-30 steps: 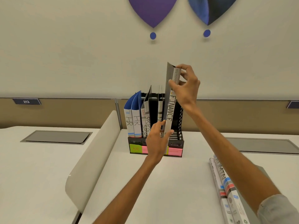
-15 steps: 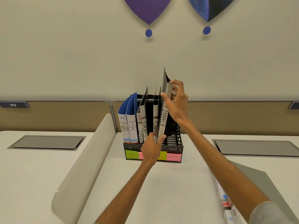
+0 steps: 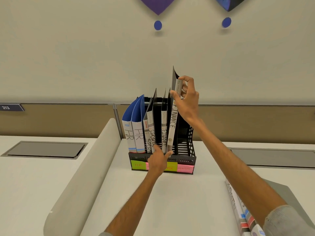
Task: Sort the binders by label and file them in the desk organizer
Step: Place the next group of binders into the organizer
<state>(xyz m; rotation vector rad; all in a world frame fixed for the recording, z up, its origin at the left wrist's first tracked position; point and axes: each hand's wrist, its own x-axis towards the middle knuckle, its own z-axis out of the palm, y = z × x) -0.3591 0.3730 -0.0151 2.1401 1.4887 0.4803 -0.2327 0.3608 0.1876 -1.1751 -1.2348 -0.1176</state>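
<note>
A black mesh desk organizer [image 3: 187,151] stands at the back of the desk, with coloured sticky labels along its front. It holds two blue HR binders [image 3: 134,132], two SPORTS binders [image 3: 150,133] and a FINANCE binder [image 3: 164,132]. My right hand [image 3: 186,97] pinches the top of a second grey FINANCE binder [image 3: 172,128], which stands nearly upright in the third slot. My left hand [image 3: 157,160] rests at the organizer's front, its fingertips against that binder's bottom edge.
More binders, one marked ADMIN [image 3: 238,206], lie flat on the desk at the lower right beside a grey folder [image 3: 288,196]. A curved white divider [image 3: 81,171] runs along the left. Grey cable hatches [image 3: 46,149] are set into the desks on both sides.
The FINANCE binder has come down from above the organizer into the third slot, beside the other FINANCE binder. My left hand slid down to the organizer's front edge.
</note>
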